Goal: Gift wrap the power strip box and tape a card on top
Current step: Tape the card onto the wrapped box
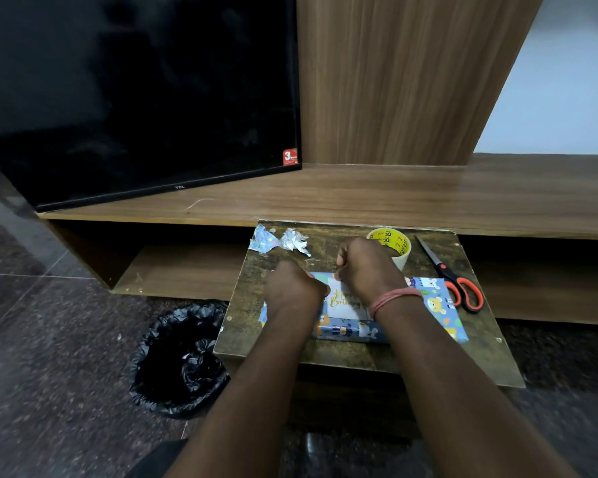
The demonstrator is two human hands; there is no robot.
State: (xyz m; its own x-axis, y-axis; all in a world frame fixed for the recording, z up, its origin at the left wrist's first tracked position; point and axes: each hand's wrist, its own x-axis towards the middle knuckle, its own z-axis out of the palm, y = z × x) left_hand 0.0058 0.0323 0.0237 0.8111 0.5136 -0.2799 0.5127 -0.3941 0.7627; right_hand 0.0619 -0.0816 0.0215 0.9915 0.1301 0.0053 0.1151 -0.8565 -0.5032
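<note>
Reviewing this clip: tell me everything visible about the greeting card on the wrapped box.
The card is a small white rectangle with gold script; "Birthday" is readable and the word above it is partly hidden. It looks like paper and lies flat on top of the wrapped box, near the box's middle. The left hand covers its left edge and the right hand sits over its upper right, fingers curled at its top edge. Whether tape holds it cannot be told.

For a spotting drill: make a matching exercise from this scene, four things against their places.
Things:
1. scissors
2. tape roll
3. paper scraps
4. card

Places:
A. far left corner of the small table
B. on top of the wrapped box
C. right edge of the table
D. behind the right hand

Pairs: 1-C, 2-D, 3-A, 4-B
</note>
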